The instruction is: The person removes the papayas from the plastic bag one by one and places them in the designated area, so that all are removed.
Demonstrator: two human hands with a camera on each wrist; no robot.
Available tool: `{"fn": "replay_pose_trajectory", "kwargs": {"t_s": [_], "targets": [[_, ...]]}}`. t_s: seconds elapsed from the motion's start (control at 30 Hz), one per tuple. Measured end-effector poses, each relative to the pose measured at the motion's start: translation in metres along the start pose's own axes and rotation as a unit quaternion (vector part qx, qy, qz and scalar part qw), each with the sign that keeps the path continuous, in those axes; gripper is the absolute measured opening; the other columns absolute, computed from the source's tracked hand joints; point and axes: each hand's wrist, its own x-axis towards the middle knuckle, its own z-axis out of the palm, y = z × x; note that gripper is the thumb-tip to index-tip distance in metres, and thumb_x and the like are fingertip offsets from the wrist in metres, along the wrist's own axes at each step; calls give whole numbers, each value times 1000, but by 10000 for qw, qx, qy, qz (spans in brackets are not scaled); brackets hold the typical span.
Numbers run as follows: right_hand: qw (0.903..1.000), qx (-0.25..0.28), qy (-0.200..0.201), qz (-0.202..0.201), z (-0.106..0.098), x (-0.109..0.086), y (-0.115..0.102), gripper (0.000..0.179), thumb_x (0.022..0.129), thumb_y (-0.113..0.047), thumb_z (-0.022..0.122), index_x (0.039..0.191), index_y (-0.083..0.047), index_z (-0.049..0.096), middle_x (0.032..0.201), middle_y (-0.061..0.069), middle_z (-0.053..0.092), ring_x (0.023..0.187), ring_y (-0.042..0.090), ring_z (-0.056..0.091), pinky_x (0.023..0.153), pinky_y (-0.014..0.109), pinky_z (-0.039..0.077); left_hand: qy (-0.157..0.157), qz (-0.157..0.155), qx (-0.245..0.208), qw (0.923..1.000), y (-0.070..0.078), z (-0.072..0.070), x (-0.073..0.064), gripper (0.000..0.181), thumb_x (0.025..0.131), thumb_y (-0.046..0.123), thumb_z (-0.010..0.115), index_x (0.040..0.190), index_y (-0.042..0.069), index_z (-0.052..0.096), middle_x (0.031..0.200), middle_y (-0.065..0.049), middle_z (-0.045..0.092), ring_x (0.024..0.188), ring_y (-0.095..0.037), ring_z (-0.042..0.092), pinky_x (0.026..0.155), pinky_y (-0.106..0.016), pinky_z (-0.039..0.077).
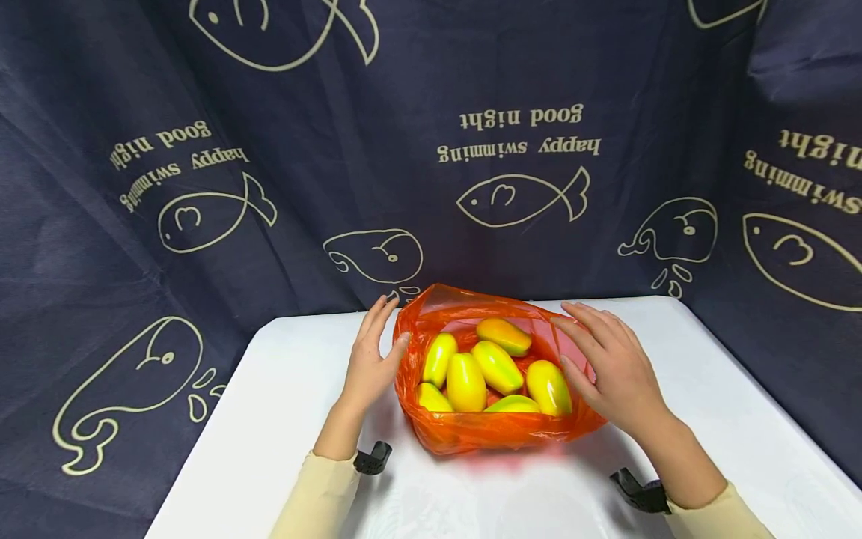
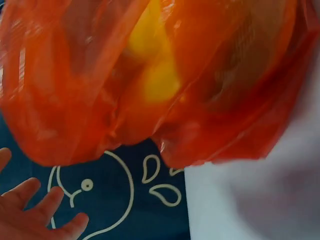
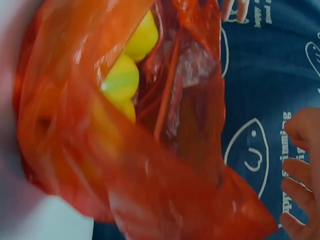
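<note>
An orange-red plastic bag (image 1: 465,436) stands with its mouth spread wide on the white table, and several yellow mangoes (image 1: 466,383) lie inside. One mango (image 1: 503,336) at the back is more orange. My left hand (image 1: 367,365) is at the bag's left side, fingers extended and thumb close by the rim. On the other side my right hand (image 1: 614,367) has its fingers reaching over the right rim, relaxed and gripping nothing. In the left wrist view, fingers (image 2: 47,205) show apart from the bag; the right wrist view shows spread fingers (image 3: 299,185) beside it.
The white table (image 1: 283,419) extends to both sides of the bag. Behind and beside it hangs a dark blue cloth (image 1: 404,150) printed with fish and whales. Black wrist mounts (image 1: 373,458) sit on both wrists.
</note>
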Motion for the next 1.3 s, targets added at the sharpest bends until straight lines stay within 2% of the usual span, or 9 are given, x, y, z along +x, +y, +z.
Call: {"fn": "replay_pose_trajectory", "kwargs": {"t_s": [0.1, 0.23, 0.33, 0.47, 0.7, 0.83, 1.03, 1.13, 1.3], "targets": [[9997, 54, -221, 2, 9, 2, -7, 63, 77, -21, 74, 139, -16, 59, 143, 11, 56, 131, 34, 49, 124, 44, 26, -78, -38, -189, 9998, -2, 7, 0, 57, 95, 30, 63, 150, 23, 46, 162, -2, 34, 151, -29, 32, 119, -61, 27], [9985, 149, -531, 43, 21, 3, -15, 66, 79, -21, 75, 143, -21, 55, 146, 9, 54, 130, 32, 50, 114, 54, 37, -95, -202, -481, 9986, -3, 15, 0, 57, 95, 25, 65, 149, 21, 47, 162, -2, 34, 151, -28, 31, 122, -58, 25], [9969, 257, -737, 57, 29, 2, -19, 68, 81, -20, 74, 145, -23, 52, 148, 7, 52, 129, 30, 51, 108, 55, 42, -110, -319, -747, 9966, -2, 20, -1, 57, 95, 22, 65, 149, 21, 47, 162, -2, 33, 150, -29, 32, 120, -56, 30], [9943, 400, -991, 46, 40, 3, -23, 66, 84, -22, 73, 146, -22, 51, 151, 5, 49, 131, 29, 51, 107, 55, 43, -46, -425, -1125, 9927, -1, 26, -2, 54, 95, 19, 65, 147, 22, 50, 161, 0, 35, 150, -27, 33, 117, -53, 36], [9886, 620, -1363, 138, 58, 6, -31, 60, 89, -27, 73, 145, -21, 52, 154, 4, 44, 136, 31, 49, 110, 56, 42, 48, -609, -1550, 9860, -1, 36, -3, 50, 96, 14, 63, 145, 18, 52, 160, 1, 37, 150, -25, 32, 119, -50, 34], [9804, 989, -1655, 405, 66, 8, -36, 63, 90, -33, 72, 147, -25, 49, 157, 2, 41, 140, 30, 45, 109, 57, 44, 180, -716, -1672, 9832, -2, 39, -5, 49, 95, 8, 62, 144, 15, 54, 158, -2, 40, 149, -27, 34, 118, -51, 36], [9559, 1800, -2058, 1072, 79, 11, -41, 67, 89, -33, 74, 149, -28, 45, 157, 3, 41, 143, 30, 42, 109, 58, 44, 294, -803, -2009, 9759, -3, 42, -7, 49, 94, -1, 57, 142, 12, 56, 157, -3, 43, 148, -26, 36, 120, -47, 32], [9494, 1900, -2221, 1147, 86, 12, -41, 71, 88, -33, 75, 150, -26, 43, 156, 6, 43, 142, 31, 43, 109, 59, 43, 296, -872, -2129, 9727, -3, 43, -8, 51, 93, -3, 54, 142, 13, 56, 156, -1, 44, 148, -24, 38, 121, -45, 32], [9465, 1868, -2409, 1061, 97, 13, -40, 78, 84, -37, 78, 151, -20, 42, 156, 7, 44, 143, 34, 41, 111, 61, 40, 315, -942, -2147, 9716, -4, 44, -8, 54, 93, -3, 53, 144, 15, 55, 155, 1, 46, 147, -23, 39, 120, -45, 33]]}}
